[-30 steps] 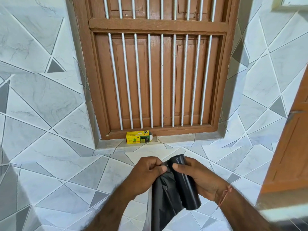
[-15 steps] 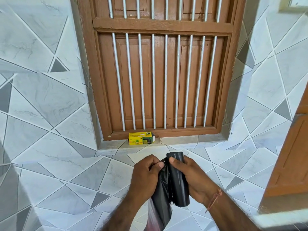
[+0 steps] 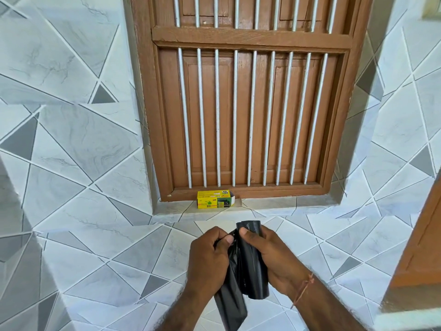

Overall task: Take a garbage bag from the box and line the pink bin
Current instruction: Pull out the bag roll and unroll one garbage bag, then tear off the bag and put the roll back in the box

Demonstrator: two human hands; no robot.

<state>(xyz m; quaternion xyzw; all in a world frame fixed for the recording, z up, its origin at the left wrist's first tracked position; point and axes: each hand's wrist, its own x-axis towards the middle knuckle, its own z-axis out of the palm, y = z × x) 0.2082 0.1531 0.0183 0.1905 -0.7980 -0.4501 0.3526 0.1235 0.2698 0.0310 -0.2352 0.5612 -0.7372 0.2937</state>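
Separating a garbage bag (image 3: 230, 299) from its black roll (image 3: 251, 266) just below the barred wooden window (image 3: 248, 101), a person works with both hands at the perforation.

The left hand (image 3: 210, 256) has its fingers (image 3: 222, 241) clenched on the loose bag, which hangs down from the grip, while the right hand (image 3: 269, 256) wraps the roll, thumb pressed at its top. The yellow box (image 3: 214, 199) sits open-ended on the sill right under the window, well apart from the hands, so the roll is already out of it. By the look of things the bag is not yet torn free, though the join is hidden between the thumbs. Still to come: tearing it off, opening it and fitting it into the pink bin, which is nowhere in view.
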